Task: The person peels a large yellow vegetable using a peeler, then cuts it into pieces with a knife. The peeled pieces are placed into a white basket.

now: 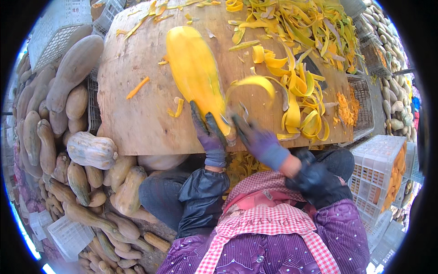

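A long, peeled yellow butternut squash (194, 61) lies on the wooden board, its wide end pointing away from me and its narrow end by my hands. My left hand (211, 137), in a dark and purple glove, grips the narrow end, fingers stretched along its side. Just to the right is my right hand (261, 140), in a similar glove and smeared by motion. Its fingers look closed near the squash's tip; what they hold is too blurred to make out. A curling strip of peel (255, 81) arcs up beside the squash.
Curled peels (303, 102) heap along the right of the wooden board (132, 114). Orange shreds (349, 109) lie at its right edge. Unpeeled squashes (75, 98) pile up at left. A white plastic crate (369, 169) with orange pieces stands at right; an overturned crate (70, 235) sits lower left.
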A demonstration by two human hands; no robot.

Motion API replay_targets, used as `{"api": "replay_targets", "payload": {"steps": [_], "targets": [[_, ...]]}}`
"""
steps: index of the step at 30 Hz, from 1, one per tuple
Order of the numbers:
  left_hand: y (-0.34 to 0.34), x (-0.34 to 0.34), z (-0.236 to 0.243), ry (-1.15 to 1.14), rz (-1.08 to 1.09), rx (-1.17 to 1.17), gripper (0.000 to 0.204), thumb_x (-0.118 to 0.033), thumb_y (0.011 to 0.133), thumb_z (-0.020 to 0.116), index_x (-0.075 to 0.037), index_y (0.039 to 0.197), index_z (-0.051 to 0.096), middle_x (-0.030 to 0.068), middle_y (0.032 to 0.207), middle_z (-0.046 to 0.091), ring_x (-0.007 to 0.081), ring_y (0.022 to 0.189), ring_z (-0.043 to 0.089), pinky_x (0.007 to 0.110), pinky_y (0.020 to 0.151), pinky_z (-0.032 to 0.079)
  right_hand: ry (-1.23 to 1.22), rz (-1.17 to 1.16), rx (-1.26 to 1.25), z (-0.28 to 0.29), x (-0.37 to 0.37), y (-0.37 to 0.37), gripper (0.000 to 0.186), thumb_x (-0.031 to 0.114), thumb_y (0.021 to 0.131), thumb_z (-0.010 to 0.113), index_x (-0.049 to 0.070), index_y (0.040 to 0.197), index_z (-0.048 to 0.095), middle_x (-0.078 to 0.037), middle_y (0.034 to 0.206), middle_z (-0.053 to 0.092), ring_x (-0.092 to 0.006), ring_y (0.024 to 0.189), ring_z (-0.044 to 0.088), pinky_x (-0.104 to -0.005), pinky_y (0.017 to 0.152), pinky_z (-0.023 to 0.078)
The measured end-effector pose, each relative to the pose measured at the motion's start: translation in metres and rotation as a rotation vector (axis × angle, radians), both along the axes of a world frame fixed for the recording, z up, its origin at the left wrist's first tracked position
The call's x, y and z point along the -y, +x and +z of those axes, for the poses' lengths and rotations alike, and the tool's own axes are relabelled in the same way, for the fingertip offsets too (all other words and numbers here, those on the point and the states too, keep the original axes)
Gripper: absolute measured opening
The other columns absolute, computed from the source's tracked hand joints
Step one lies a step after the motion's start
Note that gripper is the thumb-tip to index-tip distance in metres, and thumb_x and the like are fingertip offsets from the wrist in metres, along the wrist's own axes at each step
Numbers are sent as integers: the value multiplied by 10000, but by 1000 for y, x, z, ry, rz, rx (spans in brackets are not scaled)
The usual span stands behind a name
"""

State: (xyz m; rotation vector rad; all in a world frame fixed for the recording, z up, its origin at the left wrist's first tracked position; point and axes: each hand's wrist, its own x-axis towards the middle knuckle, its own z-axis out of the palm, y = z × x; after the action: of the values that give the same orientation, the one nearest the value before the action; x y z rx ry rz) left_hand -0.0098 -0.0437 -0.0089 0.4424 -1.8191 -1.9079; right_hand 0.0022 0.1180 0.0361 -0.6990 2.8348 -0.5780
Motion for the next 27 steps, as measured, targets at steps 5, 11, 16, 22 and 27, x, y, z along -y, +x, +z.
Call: {"api": "replay_targets", "payload": {"steps": [5, 11, 16, 22, 27], "targets": [[-3, -4, -5, 9, 29, 0, 537, -180, 1037, 549, 27, 1502, 379, 164, 1532, 415, 262, 1393, 418, 375, 1154, 337, 22, -66, 112, 54, -40, 21, 540, 281, 980, 570, 208, 1496, 433, -179, 1062, 645, -367, 805, 689, -470, 677, 564], [-6, -7, -13, 196, 27, -51, 516, -163, 1036, 550, 9, 1498, 399, 131, 1518, 432, 241, 1368, 441, 368, 1143, 355, -62, -126, -43, 65, 60, -115, 481, 261, 1017, 472, 191, 1491, 422, -211, 1129, 646, -391, 884, 687, -508, 725, 555], [-7, -5, -17, 242, 42, -92, 453, -133, 1042, 511, 8, 1468, 450, 137, 1501, 467, 243, 1377, 440, 370, 1151, 340, 228, 40, 156, 24, -8, -7, 589, 237, 979, 527, 191, 1530, 325, -209, 1105, 663, -391, 815, 700, -532, 684, 553], [-15, -5, -14, -39, 39, -142, 419, -117, 1041, 493, 17, 1438, 491, 150, 1492, 491, 266, 1383, 443, 371, 1161, 320, 193, 28, -24, 58, -61, 8, 522, 275, 998, 524, 176, 1494, 394, -199, 1062, 654, -390, 838, 678, -510, 683, 545], [-12, -2, -9, -76, 51, 95, 412, -107, 1045, 489, 11, 1439, 490, 146, 1488, 497, 239, 1379, 443, 358, 1153, 332, -243, -54, -94, 79, 34, -94, 453, 330, 1042, 436, 171, 1467, 449, -230, 1205, 637, -424, 1040, 637, -509, 862, 527]]}}
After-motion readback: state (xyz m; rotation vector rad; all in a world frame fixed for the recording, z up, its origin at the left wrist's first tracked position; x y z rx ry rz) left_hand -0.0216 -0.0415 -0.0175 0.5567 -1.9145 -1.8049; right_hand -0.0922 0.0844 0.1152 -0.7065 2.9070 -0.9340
